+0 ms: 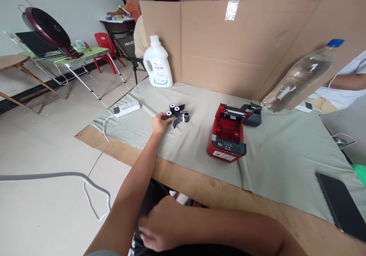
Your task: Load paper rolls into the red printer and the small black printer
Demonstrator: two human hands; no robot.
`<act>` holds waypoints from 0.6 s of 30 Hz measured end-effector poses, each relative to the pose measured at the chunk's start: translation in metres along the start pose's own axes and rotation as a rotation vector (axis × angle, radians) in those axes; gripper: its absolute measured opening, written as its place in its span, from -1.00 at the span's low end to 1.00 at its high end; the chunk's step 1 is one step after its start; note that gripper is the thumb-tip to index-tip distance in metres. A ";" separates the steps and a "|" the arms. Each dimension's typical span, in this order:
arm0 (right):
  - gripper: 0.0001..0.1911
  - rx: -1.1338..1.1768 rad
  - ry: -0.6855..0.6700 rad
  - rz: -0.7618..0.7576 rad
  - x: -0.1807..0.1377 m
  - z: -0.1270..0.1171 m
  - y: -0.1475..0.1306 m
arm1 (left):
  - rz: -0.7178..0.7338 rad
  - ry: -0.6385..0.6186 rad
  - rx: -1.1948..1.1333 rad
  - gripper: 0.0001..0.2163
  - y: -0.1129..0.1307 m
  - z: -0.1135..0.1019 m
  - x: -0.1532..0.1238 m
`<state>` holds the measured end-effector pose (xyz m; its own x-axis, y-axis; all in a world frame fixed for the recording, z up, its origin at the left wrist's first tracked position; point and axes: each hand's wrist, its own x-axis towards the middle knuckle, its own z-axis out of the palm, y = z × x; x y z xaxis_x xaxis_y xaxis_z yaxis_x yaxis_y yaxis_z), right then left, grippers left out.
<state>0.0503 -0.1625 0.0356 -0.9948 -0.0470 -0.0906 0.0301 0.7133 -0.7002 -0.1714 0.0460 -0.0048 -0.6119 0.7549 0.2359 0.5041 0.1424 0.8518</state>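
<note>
My left hand is stretched out over the grey cloth, its fingertips pinched on a small black paper roll. Beside it lie more black rolls, one with a loose strip trailing. A red label printer stands open to the right, its black lid folded back. My right hand is low in front of my body, below the table edge, blurred, with fingers curled; I cannot make out anything in it.
A white detergent jug stands against the cardboard wall. A clear water bottle leans at the right. A power strip lies at the cloth's left edge, a dark tablet at the near right. People sit behind and right.
</note>
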 end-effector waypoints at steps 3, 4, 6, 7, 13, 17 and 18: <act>-0.75 -0.219 -0.311 0.124 0.031 0.028 0.020 | 0.001 -0.013 -0.018 -0.72 -0.003 0.001 0.000; -0.75 -0.261 -0.389 0.144 0.036 0.036 0.027 | -0.003 -0.014 -0.020 -0.72 -0.004 0.002 0.000; -0.76 -0.268 -0.452 0.126 0.038 0.046 0.041 | -0.012 -0.013 -0.018 -0.73 -0.005 0.003 0.000; -0.75 -0.252 -0.464 0.115 0.037 0.049 0.046 | -0.016 -0.014 -0.013 -0.74 -0.004 0.004 0.000; -0.67 -0.185 -0.582 0.121 0.027 0.041 0.050 | -0.004 0.042 0.002 -0.79 0.001 0.008 -0.004; -0.63 -0.208 -0.622 0.129 0.026 0.029 0.045 | 0.051 0.075 -0.036 -0.76 0.005 0.009 -0.005; -0.63 -0.212 -0.629 0.135 0.025 0.027 0.045 | 0.049 0.071 -0.024 -0.76 0.005 0.010 -0.005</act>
<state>0.0295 -0.1505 -0.0172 -0.7355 -0.3003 -0.6073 0.0666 0.8600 -0.5060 -0.1599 0.0492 -0.0067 -0.6291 0.7132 0.3093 0.5201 0.0904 0.8493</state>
